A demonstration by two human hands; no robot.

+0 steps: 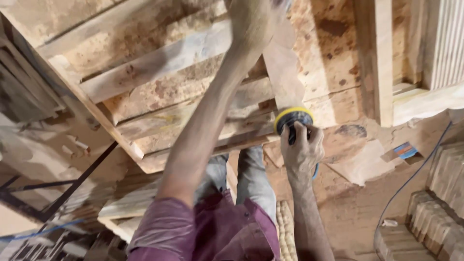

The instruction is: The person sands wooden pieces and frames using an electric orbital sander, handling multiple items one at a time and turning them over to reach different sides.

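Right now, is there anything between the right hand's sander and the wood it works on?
Nothing visible. The right hand presses the yellow-rimmed sander straight against the slatted wooden panel; the left hand rests higher, aside.

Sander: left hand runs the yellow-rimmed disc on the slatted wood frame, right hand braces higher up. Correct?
Hands are swapped. The head view shows the right hand gripping the sander on the wood frame, while the left hand braces higher up.

Dusty floor (357, 208) under slatted wooden frame (169, 87), blue cable (411, 179), offcuts.
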